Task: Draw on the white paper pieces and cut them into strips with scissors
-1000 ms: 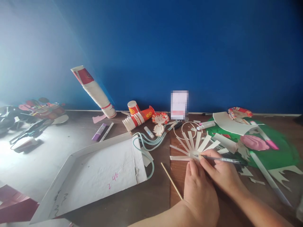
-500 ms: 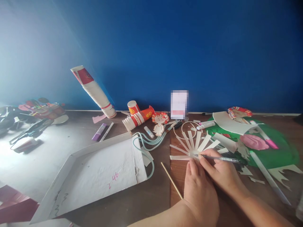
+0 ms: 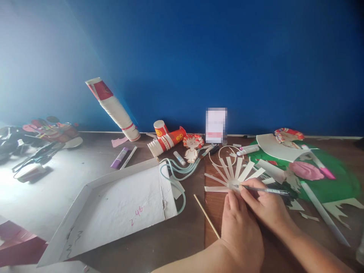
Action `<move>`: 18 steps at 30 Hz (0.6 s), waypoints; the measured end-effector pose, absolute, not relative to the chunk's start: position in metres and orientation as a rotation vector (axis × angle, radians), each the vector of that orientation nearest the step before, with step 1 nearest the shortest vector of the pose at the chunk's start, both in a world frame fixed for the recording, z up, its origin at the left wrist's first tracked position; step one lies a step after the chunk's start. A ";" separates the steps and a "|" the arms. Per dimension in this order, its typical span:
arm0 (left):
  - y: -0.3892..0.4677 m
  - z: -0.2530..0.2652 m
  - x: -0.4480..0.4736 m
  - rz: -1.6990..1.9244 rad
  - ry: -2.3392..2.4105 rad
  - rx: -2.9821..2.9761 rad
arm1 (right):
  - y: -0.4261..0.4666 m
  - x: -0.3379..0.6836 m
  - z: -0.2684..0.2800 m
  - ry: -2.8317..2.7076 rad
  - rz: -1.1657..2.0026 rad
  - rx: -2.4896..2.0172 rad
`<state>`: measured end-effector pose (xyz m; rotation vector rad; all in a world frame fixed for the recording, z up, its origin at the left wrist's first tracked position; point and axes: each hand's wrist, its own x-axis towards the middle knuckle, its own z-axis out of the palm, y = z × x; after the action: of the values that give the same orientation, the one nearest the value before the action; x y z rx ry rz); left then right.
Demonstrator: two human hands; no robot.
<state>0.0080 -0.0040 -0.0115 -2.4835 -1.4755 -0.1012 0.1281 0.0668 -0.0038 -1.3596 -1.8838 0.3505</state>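
My right hand (image 3: 263, 203) is closed around a dark, slim pen (image 3: 265, 189). The pen's tip rests on the round middle of a white paper cup cut into strips (image 3: 233, 182), whose strips fan outward on the brown table. At that piece's near edge, my left hand (image 3: 240, 227) holds it with fingers close together; the thumb is out of sight. Left of my left hand lies a thin wooden stick (image 3: 207, 217). Beyond the fanned strips sits a pale ring (image 3: 227, 155).
A cardboard box lid (image 3: 113, 212) lies left, beside pale blue cord (image 3: 182, 176). Behind are stacked paper cups (image 3: 116, 113), a red-haired paper figure (image 3: 192, 148) and a glue stick (image 3: 179, 157). At right, a green sheet (image 3: 338, 178) bears markers, pink clay-like material (image 3: 305, 170) and paper scraps.
The pen tip has shifted very slightly on the middle of the cut paper cup. Both hands stay in nearly the same place, and the whole view has moved a little.
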 end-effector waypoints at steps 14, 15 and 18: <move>-0.004 -0.010 0.008 -0.108 -1.496 -2.479 | 0.067 0.127 -0.001 -1.855 0.378 -1.373; -0.004 -0.010 0.007 -0.115 -1.494 -2.480 | 0.067 0.127 0.000 -1.853 0.382 -1.379; -0.004 -0.010 0.007 -0.134 -1.478 -2.489 | 0.066 0.127 0.000 -1.849 0.401 -1.407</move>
<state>0.0069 -0.0040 -0.0102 -2.4886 -1.4783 -0.1336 0.1273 0.0657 0.0002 -1.4075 -1.8487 0.4010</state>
